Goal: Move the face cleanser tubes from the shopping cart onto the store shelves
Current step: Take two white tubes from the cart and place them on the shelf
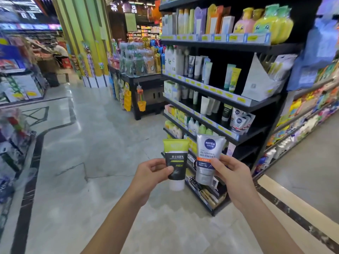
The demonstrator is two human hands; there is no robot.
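My left hand (pixel 148 174) grips a dark grey cleanser tube with a lime-green top and white cap (pixel 176 158), held cap down. Beside it, my right hand (pixel 232 173) grips a silver Nivea Men tube (pixel 208 158), also cap down. Both tubes are raised side by side in front of the black store shelves (pixel 216 123), apart from them. Similar tubes stand on the middle shelves, including Nivea tubes (pixel 239 122) on the third shelf down. The shopping cart is hidden from this view.
The shelf unit rises ahead and to the right, its end near my right hand. A black display table (pixel 141 83) with packaged goods stands behind it. More racks (pixel 16 136) line the left edge. A tiled aisle floor (pixel 82 143) stretches ahead on the left.
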